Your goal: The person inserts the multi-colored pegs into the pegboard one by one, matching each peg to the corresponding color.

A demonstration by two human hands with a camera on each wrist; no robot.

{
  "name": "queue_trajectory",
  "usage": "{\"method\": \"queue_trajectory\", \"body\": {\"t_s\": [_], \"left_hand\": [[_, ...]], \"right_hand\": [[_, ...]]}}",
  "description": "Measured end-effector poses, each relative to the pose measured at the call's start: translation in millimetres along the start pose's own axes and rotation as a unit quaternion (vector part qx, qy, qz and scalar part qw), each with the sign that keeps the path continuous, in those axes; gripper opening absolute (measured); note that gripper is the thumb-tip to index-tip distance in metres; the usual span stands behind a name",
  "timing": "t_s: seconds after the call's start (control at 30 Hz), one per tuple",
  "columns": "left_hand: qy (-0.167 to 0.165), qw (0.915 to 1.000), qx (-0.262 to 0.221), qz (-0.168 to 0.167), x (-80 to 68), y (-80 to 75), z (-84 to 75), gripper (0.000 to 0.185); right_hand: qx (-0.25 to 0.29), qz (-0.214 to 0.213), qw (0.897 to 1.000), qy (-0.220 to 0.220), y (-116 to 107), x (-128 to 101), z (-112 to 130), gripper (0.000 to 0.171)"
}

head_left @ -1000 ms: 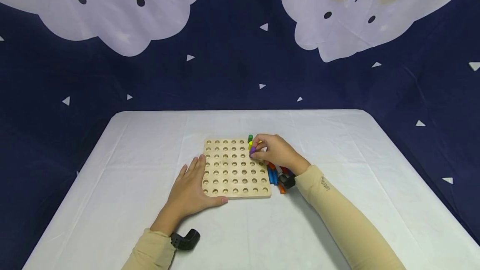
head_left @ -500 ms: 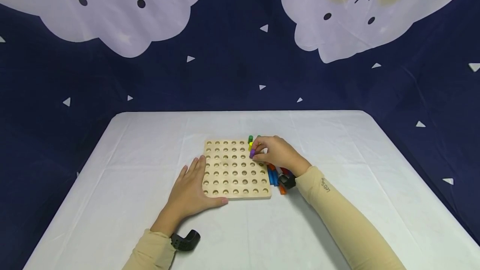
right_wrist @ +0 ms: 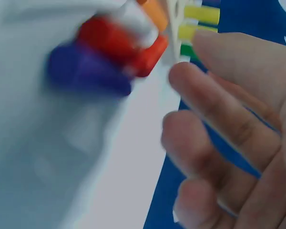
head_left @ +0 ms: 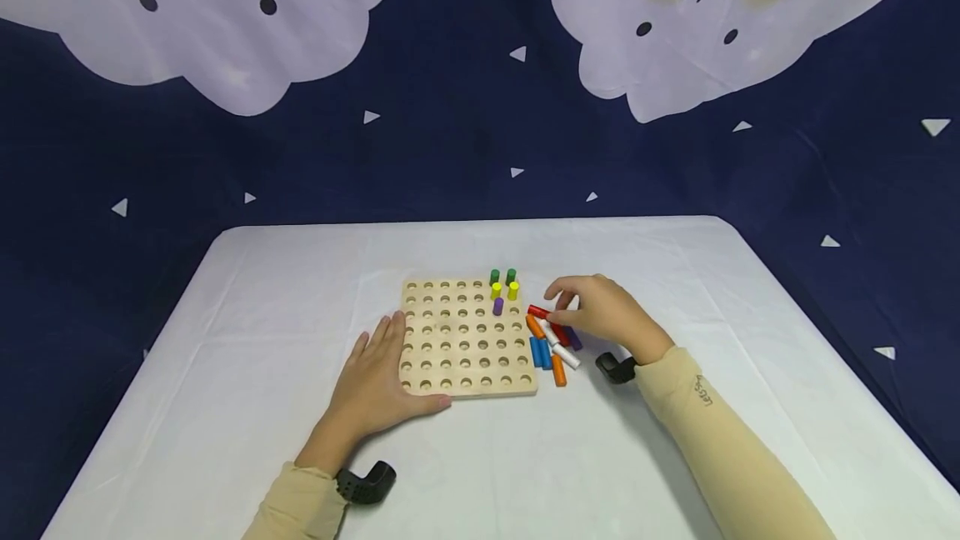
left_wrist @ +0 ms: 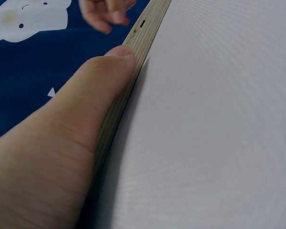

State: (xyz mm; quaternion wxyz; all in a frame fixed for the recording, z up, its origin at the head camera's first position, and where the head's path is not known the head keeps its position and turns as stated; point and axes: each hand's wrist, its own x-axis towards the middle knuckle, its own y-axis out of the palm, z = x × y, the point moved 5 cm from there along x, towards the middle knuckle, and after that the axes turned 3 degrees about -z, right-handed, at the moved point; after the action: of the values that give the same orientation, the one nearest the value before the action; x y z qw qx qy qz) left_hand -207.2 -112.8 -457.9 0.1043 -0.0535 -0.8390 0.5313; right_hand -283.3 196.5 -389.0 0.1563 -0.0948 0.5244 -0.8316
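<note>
I'm between pegs: my right hand (head_left: 600, 312), fingers loosely spread and seemingly empty, hovers over the loose pegs (head_left: 551, 338); my flat left hand (head_left: 378, 382) steadies the pegboard (head_left: 465, 340). Next, pinch one.

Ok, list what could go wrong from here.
1. The right hand hovers over the loose pegs bunched beside the board; reaching in may roll some away.
2. Five pegs stand upright at the board's far right corner; a sleeve or finger could knock one.
3. Only the left hand steadies the board; lifting it may let it slide.
</note>
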Motion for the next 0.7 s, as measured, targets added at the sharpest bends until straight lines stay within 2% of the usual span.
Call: {"method": "queue_trajectory", "body": {"t_s": [0.23,0.4,0.7], "left_hand": [[0.001,1.0000,0.001,-0.001,0.3,-0.1,2.4,0.149],[-0.001,1.0000,0.002,-0.003,0.1,-0.4,2.7,0.148],[0.002,1.0000,-0.003,-0.003,0.8,1.5,1.8,0.148]], "right_hand": [[-0.019,0.039,0.998,0.045,1,-16,-24,0.033],[-0.015,0.067,0.997,0.041,5,-20,-24,0.034],[-0.045,0.067,0.996,0.046,7,-18,-23,0.037]]}}
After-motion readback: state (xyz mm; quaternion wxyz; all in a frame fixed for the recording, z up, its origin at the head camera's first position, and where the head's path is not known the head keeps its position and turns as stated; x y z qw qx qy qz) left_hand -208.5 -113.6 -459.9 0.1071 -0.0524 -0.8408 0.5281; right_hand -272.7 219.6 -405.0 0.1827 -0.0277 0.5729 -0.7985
